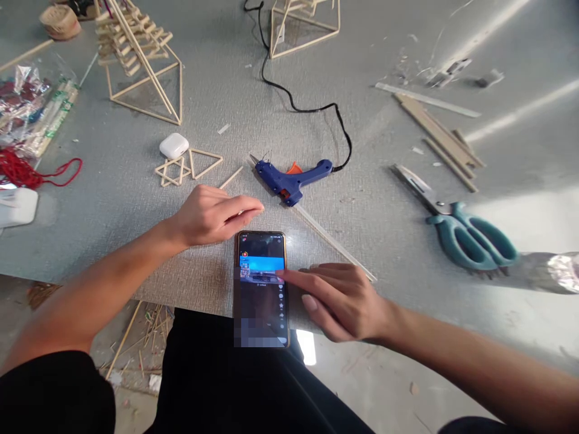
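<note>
Dark trousers fill the bottom of my view, and just above them the phone point(261, 289) lies flat at the near edge of the table point(136, 199), its lower end hanging a little past that edge. Its long axis runs straight away from me, top end pointing toward the far side of the table, screen up and lit. Going left to right: my left hand point(212, 214) rests palm down on the table just beyond the top-left corner of the phone, its grip loose and empty, fingers point(246, 210) stretched flat toward the right and closing on nothing; I cannot tell whether they touch the thin stick point(231, 178) lying just past them. My right hand point(339, 298) lies on the table against the right side of the phone, grip open and holding nothing, the forefinger reaching left so that its tip touches the screen near the right edge, about halfway up. Beyond the phone a blue glue gun point(293, 176) lies on its side, nozzle pointing left, its black cord trailing away up the table. Well to the right lie teal-handled scissors point(461, 232), blades pointing up and left.
</note>
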The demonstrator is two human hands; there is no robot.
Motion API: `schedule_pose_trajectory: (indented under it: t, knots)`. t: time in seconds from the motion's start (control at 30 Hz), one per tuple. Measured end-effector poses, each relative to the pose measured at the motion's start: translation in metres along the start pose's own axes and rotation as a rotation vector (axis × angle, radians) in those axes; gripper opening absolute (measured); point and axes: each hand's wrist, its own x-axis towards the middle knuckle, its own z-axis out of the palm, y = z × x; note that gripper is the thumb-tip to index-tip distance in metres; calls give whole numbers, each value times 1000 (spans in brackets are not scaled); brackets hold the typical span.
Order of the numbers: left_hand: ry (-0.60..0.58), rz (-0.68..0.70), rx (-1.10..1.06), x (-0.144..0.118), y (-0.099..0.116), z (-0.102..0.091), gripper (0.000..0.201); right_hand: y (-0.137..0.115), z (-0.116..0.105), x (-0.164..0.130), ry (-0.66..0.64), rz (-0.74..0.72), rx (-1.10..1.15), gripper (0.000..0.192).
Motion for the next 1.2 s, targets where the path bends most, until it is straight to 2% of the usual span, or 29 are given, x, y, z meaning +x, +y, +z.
schedule_pose_trajectory:
  t: [0.13, 0.47, 0.73, 0.9, 1.07, 1.2]
  knots:
    - [-12, -27, -21, 0, 0, 0, 12, 1, 1, 0, 11, -113, 36, 32]
    - [-49, -52, -49, 1, 2, -2, 9, 2, 1, 0, 21, -141, 51, 30]
    - [-61, -37, -73, 0, 0, -2, 9, 1, 2, 2, 13, -236, 57, 29]
    - [-30, -21, -67, 0, 0, -1, 11, 1, 2, 2, 8, -233, 61, 30]
    - [-1, -20, -46, -1, 0, 0, 16, 1, 3, 2, -14, -319, 103, 36]
    - [-6, -58, -58, -1, 1, 0, 13, 1, 5, 2, -11, -354, 140, 41]
